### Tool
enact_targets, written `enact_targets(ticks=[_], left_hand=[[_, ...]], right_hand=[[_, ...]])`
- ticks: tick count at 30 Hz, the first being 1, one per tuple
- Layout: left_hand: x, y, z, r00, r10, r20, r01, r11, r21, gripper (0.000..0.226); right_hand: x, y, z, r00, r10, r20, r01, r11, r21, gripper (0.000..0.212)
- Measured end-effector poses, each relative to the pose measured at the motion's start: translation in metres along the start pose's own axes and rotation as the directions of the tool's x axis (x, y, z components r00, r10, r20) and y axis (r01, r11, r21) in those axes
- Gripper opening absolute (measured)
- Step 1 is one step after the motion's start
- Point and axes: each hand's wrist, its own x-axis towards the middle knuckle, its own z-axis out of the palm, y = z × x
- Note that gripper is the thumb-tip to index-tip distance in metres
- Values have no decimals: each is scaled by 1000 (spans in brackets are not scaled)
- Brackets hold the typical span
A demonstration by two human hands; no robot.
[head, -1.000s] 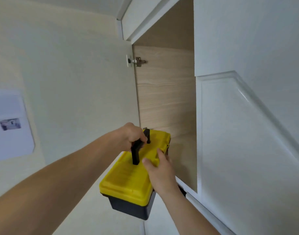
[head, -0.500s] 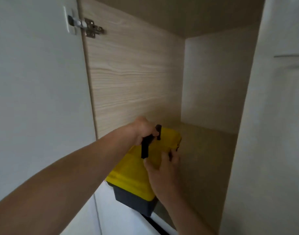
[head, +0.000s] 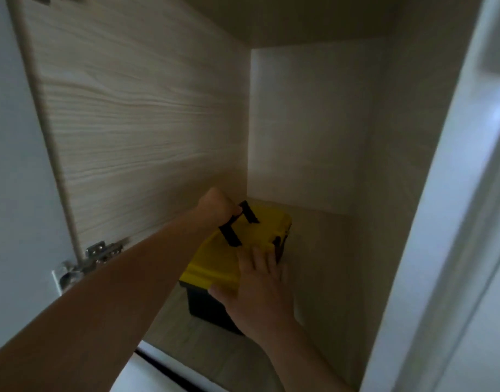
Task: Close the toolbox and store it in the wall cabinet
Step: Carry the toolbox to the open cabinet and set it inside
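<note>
The left hand (head: 219, 206) had its fingers curled tight around the black handle (head: 238, 226) of the yellow-lidded toolbox (head: 237, 250); the right hand (head: 258, 290) lay spread on the lid's near side. The closed toolbox sat inside the wall cabinet (head: 135, 123), on its shelf (head: 313, 250). No writing was legible.

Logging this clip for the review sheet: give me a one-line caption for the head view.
Left hand grips the handle of the closed yellow toolbox on the cabinet shelf; right hand steadies its lid.
</note>
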Motion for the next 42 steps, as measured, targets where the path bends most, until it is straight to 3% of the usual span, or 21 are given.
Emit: enact_targets(ticks=[5,8,11,14,16,19,23,28,32,36,39,42], left_hand=[[-5,-36,-8,998,56,14,-58,988,145,23],[-14,-54,-14,994,93,64,-100,988,121,22],[-37,-68,-21,972,230,56,-236,961,143,24],[-80,-96,-28,897,441,4,-437,886,156,28],[-110,-119,-29,776,631,-16,-609,755,243,34],[-121,-138,-24,663,748,40,-703,603,377,49],[-96,-128,-19,706,690,160,-690,621,372,56],[-67,-118,-8,832,487,267,-537,583,609,73],[-96,-118,-18,858,467,213,-504,691,518,80],[-158,-121,-61,871,491,22,-468,816,339,86],[-220,-112,-111,834,530,-153,-471,828,304,80],[-289,-98,-170,684,663,-303,-495,728,475,65]], right_hand=[[-2,-2,4,999,-18,-42,20,999,42,84],[-7,-8,3,998,-22,-65,25,999,42,79],[-14,-14,8,988,-54,-143,49,998,-36,71],[-29,-22,16,959,-137,-247,110,987,-117,61],[-31,-19,25,920,-172,-353,119,979,-166,58],[-21,-18,26,928,-165,-333,127,983,-134,57],[6,-13,25,954,-102,-282,59,986,-158,57],[35,-12,13,970,34,-242,-57,994,-90,52],[39,-12,11,973,43,-228,-69,992,-106,47],[33,-16,3,977,47,-206,-81,984,-160,47],[13,-40,6,965,-63,-255,13,981,-191,62],[-16,-91,7,920,-276,-279,255,961,-110,59]])
